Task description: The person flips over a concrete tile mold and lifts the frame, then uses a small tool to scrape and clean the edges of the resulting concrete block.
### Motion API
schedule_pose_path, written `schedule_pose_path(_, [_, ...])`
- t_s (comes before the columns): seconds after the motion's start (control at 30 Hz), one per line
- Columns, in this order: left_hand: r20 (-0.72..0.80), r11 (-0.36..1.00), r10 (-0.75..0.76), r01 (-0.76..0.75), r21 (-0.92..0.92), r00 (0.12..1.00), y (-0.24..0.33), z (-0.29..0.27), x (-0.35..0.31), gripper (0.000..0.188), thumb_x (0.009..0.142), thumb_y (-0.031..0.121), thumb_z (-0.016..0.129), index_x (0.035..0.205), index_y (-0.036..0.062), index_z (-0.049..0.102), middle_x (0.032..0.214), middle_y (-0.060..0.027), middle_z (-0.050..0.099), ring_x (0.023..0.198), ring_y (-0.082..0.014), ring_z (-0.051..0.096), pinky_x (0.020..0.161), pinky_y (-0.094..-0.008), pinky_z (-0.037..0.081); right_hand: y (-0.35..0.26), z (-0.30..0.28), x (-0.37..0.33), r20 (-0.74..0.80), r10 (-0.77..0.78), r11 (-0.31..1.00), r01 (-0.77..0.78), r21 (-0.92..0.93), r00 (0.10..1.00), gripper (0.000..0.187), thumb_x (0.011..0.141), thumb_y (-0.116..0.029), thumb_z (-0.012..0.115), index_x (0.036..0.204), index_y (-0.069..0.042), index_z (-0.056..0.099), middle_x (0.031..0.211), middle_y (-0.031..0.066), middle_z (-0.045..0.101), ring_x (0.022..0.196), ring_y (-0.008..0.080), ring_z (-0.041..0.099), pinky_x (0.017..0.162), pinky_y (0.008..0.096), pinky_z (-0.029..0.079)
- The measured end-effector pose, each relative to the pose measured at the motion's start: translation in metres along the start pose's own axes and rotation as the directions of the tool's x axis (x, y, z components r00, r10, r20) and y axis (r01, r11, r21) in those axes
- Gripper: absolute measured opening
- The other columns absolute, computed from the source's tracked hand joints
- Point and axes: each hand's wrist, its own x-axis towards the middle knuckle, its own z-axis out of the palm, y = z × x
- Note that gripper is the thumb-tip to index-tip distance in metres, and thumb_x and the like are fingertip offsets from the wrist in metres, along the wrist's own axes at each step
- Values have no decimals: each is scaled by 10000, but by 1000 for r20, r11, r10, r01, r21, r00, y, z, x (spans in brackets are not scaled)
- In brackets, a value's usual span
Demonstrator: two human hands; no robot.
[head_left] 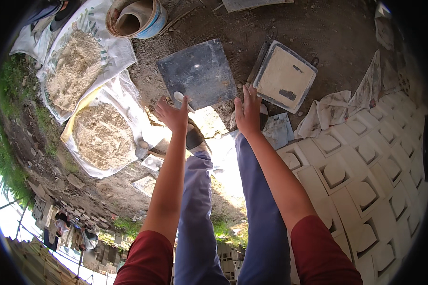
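Observation:
My left hand (pixel 174 116) is held out with its fingers spread, nothing gripped in it. Just beyond its thumb a white spoon (pixel 178 96) lies by the near left edge of a flat dark square plate (pixel 197 71). My right hand (pixel 248 111) is also open, fingers up and apart, near the plate's right corner. Farther right sits a square dark-rimmed mould (pixel 286 76) filled with a cream material, with two dark patches showing in its surface. Against the mould's left side rests a dark bar (pixel 260 61). Neither hand visibly touches these things.
Two opened sacks of sandy powder (pixel 76 71) (pixel 103 135) lie at the left, with a bucket (pixel 152 23) behind. A mallet-like tool (pixel 142 148) lies beside the nearer sack. Rows of cream recessed blocks (pixel 361 194) cover the right, next to crumpled sheeting (pixel 330 111).

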Motion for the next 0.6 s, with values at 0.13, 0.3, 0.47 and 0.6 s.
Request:
schedule_pose_path(0.13, [-44,994,82,-84,-65,996,-26,6,1,739,754,430,848,1265,24,501,1179,-189,539,1155,-399,490,1026,-510,393,-9,25,-4,-5,-101,994,101,29,995,573,1047,-385,462,1445,26,440,1514,308,379,1442,467,319,1159,650,208])
schedule_pose_path(0.3, [173,944,69,-8,-329,982,-78,-1,6,326,874,243,766,1053,12,621,984,-125,644,907,-267,638,842,-384,517,-14,37,-6,11,-59,998,60,-19,998,567,1050,-382,462,1450,19,438,1519,296,386,1433,458,342,1167,643,203])
schedule_pose_path(0.47, [164,928,64,2,-374,984,-93,-18,19,255,940,151,672,1144,5,626,1054,-144,657,932,-243,653,841,-357,528,-5,18,-1,-23,3,1000,-3,26,1000,568,1056,-385,443,1469,4,424,1528,289,382,1449,446,326,1179,633,177])
schedule_pose_path(0.6, [101,971,217,-204,-122,971,-17,-34,14,326,949,163,637,1238,19,589,1188,-179,609,1144,-372,560,1011,-466,439,34,-22,4,-124,107,994,-108,0,986,556,1040,-341,498,1470,3,419,1516,277,405,1450,434,336,1179,647,176])
